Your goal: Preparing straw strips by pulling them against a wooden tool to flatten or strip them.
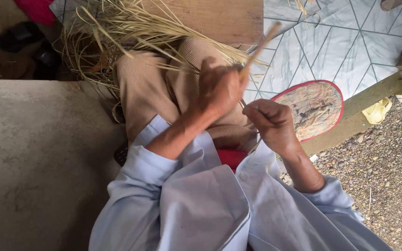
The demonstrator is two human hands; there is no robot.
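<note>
**Both fists busy over my lap**

Grey concrete (38, 153) fills the left of the frame. At upper centre left a heap of straw (117, 28) spills over my tan-trousered knees (154, 88). My left hand (219, 86), at centre, is closed round a pale stick (259, 49) that slants up toward the top of the frame. Just right of it my right hand (273, 123) is curled into a fist; what it pinches I cannot tell. Further right a red-rimmed fan (315, 107) lies on patterned flooring (350, 42), with gravel (387, 162) at lower right
</note>
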